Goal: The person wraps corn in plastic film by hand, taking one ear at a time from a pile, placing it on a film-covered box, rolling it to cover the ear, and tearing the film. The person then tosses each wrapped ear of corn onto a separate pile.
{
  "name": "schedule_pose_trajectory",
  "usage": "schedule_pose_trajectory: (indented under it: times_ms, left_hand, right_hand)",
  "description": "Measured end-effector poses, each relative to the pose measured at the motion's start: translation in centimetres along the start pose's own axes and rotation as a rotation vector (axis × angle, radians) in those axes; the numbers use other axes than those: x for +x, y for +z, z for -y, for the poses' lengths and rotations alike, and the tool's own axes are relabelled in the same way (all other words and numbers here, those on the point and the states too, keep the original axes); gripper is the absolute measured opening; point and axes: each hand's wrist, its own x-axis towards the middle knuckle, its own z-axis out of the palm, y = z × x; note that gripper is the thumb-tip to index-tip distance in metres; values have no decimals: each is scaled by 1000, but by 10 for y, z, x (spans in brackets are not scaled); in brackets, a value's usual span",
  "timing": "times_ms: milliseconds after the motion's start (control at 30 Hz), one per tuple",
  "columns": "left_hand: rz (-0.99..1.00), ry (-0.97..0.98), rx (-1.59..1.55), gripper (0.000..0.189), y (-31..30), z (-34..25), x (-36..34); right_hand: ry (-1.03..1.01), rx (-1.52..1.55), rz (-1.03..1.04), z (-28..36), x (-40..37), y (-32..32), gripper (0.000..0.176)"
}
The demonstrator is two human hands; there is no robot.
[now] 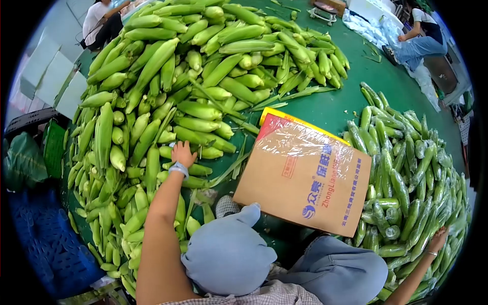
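Observation:
My left hand [183, 154] reaches onto the near side of a big heap of unwrapped corn in green husks [198, 109]. Its fingers are spread over the ears, with a light-coloured band round the wrist. Far to the right, my right hand [438, 240] is at the outer side of a pile of corn ears wrapped in clear plastic [399, 185]. A bracelet circles that wrist. The right fingertips are small and partly hidden against the wrapped ears; I cannot tell whether they grip one. A cardboard box [305, 173] with printed lettering stands between the heaps, in front of my knees.
Behind the box shows a yellow edge [277, 113]. Blue crates [46, 239] and a green crate [54, 147] stand at the left, near white foam boxes [53, 73]. Two people [419, 38] sit at the back, left and right. Loose husk leaves lie on the green floor [325, 109].

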Motion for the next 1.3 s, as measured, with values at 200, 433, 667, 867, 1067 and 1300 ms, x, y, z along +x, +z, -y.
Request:
schedule_pose_trajectory:
  times_ms: [200, 433, 667, 867, 1067, 1300]
  left_hand:
    - [388, 67, 336, 48, 13, 63, 4]
    - [497, 16, -93, 40, 65, 98, 48]
    - [578, 452, 446, 66, -8, 67, 36]
    - [108, -35, -1122, 49, -97, -4, 5]
    - [749, 61, -2007, 26, -137, -219, -6]
    - [967, -81, -1850, 39, -85, -335, -19]
  right_hand:
    - [272, -163, 452, 89, -152, 159, 28]
    - [-46, -361, 1077, 63, -256, 322, 29]
    - [-308, -889, 956, 79, -273, 353, 47]
    - [-375, -1013, 991, 73, -279, 396, 50]
    - [548, -29, 1390, 58, -263, 374, 17]
    - [444, 664, 1147, 89, -222, 345, 21]
